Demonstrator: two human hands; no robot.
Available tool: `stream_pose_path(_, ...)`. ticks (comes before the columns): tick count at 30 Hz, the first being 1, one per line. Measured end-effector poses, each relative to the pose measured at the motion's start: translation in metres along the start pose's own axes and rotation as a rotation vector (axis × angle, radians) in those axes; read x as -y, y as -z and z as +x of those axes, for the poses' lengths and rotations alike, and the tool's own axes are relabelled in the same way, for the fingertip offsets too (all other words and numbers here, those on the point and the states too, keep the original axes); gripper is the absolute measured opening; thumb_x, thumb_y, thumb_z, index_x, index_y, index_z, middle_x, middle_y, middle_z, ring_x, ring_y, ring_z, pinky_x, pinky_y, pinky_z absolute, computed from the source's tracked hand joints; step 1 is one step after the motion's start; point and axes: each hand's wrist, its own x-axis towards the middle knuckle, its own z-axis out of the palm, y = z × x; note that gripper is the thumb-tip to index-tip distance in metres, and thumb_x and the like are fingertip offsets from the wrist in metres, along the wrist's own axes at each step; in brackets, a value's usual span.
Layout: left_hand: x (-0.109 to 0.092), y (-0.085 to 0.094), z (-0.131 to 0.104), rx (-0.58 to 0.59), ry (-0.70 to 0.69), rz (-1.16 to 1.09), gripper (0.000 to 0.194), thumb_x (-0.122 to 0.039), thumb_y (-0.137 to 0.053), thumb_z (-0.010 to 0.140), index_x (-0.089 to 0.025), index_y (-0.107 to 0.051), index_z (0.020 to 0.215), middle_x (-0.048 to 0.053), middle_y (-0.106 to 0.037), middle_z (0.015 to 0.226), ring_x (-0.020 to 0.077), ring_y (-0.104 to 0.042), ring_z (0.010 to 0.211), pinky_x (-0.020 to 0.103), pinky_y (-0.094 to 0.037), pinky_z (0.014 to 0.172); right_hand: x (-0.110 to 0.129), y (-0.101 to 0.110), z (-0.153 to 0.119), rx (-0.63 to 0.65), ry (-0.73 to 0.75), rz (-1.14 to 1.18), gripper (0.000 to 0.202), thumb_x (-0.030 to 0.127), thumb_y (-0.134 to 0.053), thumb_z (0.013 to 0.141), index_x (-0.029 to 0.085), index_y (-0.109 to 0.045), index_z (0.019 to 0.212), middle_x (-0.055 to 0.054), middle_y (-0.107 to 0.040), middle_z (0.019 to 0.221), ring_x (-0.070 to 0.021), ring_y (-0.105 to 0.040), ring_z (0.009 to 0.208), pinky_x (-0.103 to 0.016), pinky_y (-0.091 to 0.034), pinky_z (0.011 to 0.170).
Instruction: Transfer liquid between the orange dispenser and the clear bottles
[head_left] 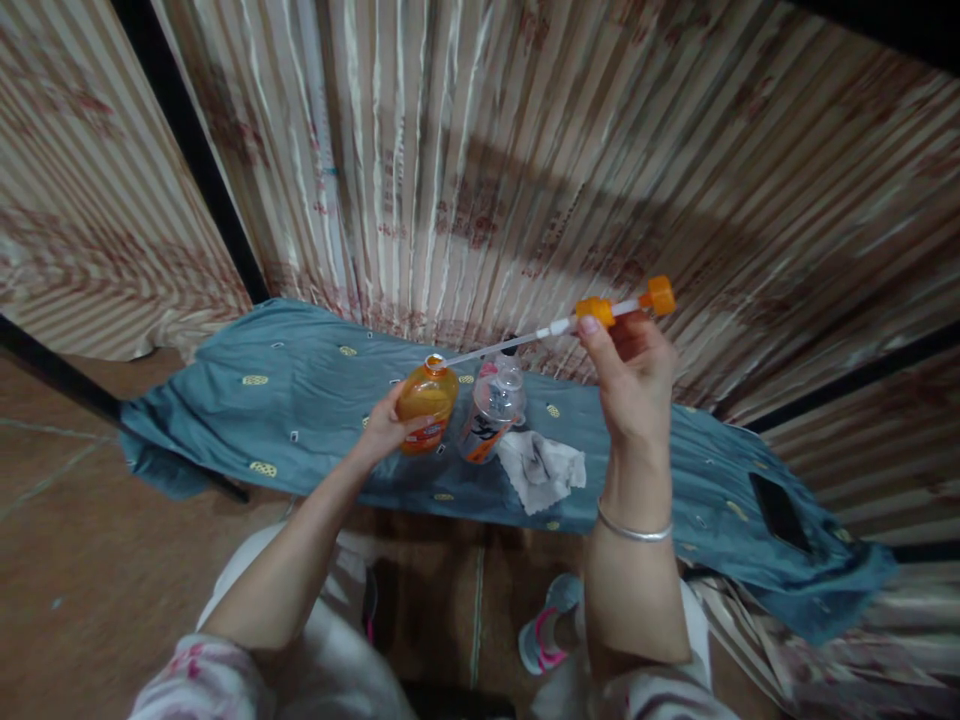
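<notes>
My left hand (388, 425) is wrapped round an orange-yellow soap bottle (429, 405), whose neck stands uncapped. Up on the right, my right hand (631, 365) grips an orange pump dispenser (595, 311) by its collar. The pump lies nearly level, with its head pointing right and its long pale tube slanting down left. The tube's lower end is at the bottle's mouth; whether it is just inside cannot be made out. Beside the soap bottle, close to its right, is a clear plastic bottle (495, 405) with a black and orange label. A crumpled whitish cloth (541, 470) lies right of it.
Everything stands on a narrow table covered with a blue-green cloth (322, 430). A black phone (780, 512) rests at its right end. Behind hangs a pleated, printed curtain (480, 200), with dark frame poles (191, 140) at the sides. My legs and slippers are below the table's front edge.
</notes>
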Motion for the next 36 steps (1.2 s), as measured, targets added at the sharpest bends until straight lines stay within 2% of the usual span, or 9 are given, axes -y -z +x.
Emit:
stream_pose_path(4,0.002,0.001,0.001,-0.013,0.009,0.007,0.078,-0.044,-0.098,0.044,-0.020,-0.068,0.113,0.007,-0.078,0.112,0.0313,-0.072,0.110,0.054,-0.050,0.112,-0.011,0.031,-0.002,-0.166,-0.113,0.106,0.043,0.060,-0.086,0.072,0.022,-0.072,0.086,0.001,-0.073,0.085,-0.0129,-0.069,0.078,-0.030,-0.059,0.079)
stream_pose_path(8,0.000,0.002,0.002,-0.017,0.008,0.013,0.080,-0.046,-0.099,0.042,-0.020,-0.068,0.112,0.007,-0.079,0.110,0.0313,-0.073,0.108,0.052,-0.053,0.108,-0.022,0.076,-0.018,-0.341,-0.232,0.241,0.040,0.052,-0.093,0.065,0.021,-0.072,0.079,0.004,-0.068,0.074,-0.0081,-0.063,0.065,-0.023,-0.055,0.067)
stream_pose_path(13,-0.008,0.000,0.000,-0.051,0.042,0.002,0.088,-0.047,-0.101,0.035,-0.019,-0.068,0.111,0.007,-0.079,0.108,0.0320,-0.074,0.108,0.054,-0.054,0.109,-0.041,0.144,-0.073,-0.559,-0.457,0.278,0.048,0.051,-0.098,0.055,0.020,-0.072,0.081,0.005,-0.069,0.074,-0.0083,-0.065,0.066,-0.019,-0.054,0.060)
stream_pose_path(16,-0.013,-0.003,-0.001,-0.079,0.071,-0.008,0.089,-0.047,-0.101,0.031,-0.019,-0.068,0.109,0.007,-0.079,0.107,0.0317,-0.075,0.108,0.055,-0.054,0.110,-0.064,0.169,-0.116,-0.708,-0.663,0.320,0.047,0.044,-0.098,0.055,0.019,-0.071,0.084,0.005,-0.072,0.077,-0.0074,-0.066,0.067,-0.017,-0.054,0.059)
stream_pose_path(21,-0.019,-0.006,-0.001,-0.111,0.075,0.020,0.091,-0.048,-0.102,0.027,-0.018,-0.067,0.106,0.007,-0.080,0.109,0.0311,-0.074,0.110,0.057,-0.052,0.114,-0.115,0.166,-0.164,-0.786,-0.882,0.314,0.030,0.033,-0.090,0.067,0.019,-0.064,0.075,0.007,-0.067,0.064,-0.0059,-0.062,0.056,-0.013,-0.050,0.049)
stream_pose_path(25,-0.021,-0.006,-0.002,-0.114,0.081,0.028,0.091,-0.049,-0.103,0.030,-0.017,-0.067,0.107,0.007,-0.080,0.110,0.0273,-0.073,0.106,0.057,-0.052,0.114,-0.153,0.150,-0.170,-0.763,-0.969,0.288,0.025,0.032,-0.086,0.072,0.019,-0.065,0.078,0.006,-0.068,0.063,-0.0072,-0.062,0.053,-0.014,-0.049,0.046)
stream_pose_path(30,-0.018,-0.004,-0.001,-0.123,0.120,0.036,0.096,-0.046,-0.104,0.028,-0.016,-0.067,0.111,0.007,-0.079,0.111,0.0260,-0.073,0.105,0.055,-0.052,0.114,-0.184,0.147,-0.172,-0.734,-1.041,0.202,0.027,0.033,-0.086,0.078,0.018,-0.065,0.082,0.007,-0.065,0.063,-0.0072,-0.062,0.054,-0.015,-0.048,0.048)
stream_pose_path(33,-0.016,-0.003,0.001,-0.121,0.120,0.031,0.097,-0.047,-0.104,0.028,-0.017,-0.067,0.113,0.007,-0.079,0.115,0.0262,-0.072,0.108,0.055,-0.051,0.115,-0.194,0.148,-0.179,-0.695,-1.101,0.120,0.021,0.035,-0.075,0.093,0.015,-0.068,0.095,0.002,-0.069,0.080,-0.0092,-0.065,0.065,-0.021,-0.055,0.058)
stream_pose_path(36,-0.015,-0.003,0.001,-0.134,0.101,0.018,0.096,-0.045,-0.104,0.027,-0.018,-0.067,0.111,0.007,-0.079,0.116,0.0263,-0.072,0.109,0.055,-0.050,0.115,-0.202,0.147,-0.187,-0.635,-1.139,0.032,0.029,0.038,-0.067,0.100,0.015,-0.067,0.118,-0.006,-0.071,0.112,-0.0163,-0.070,0.091,-0.035,-0.062,0.078)
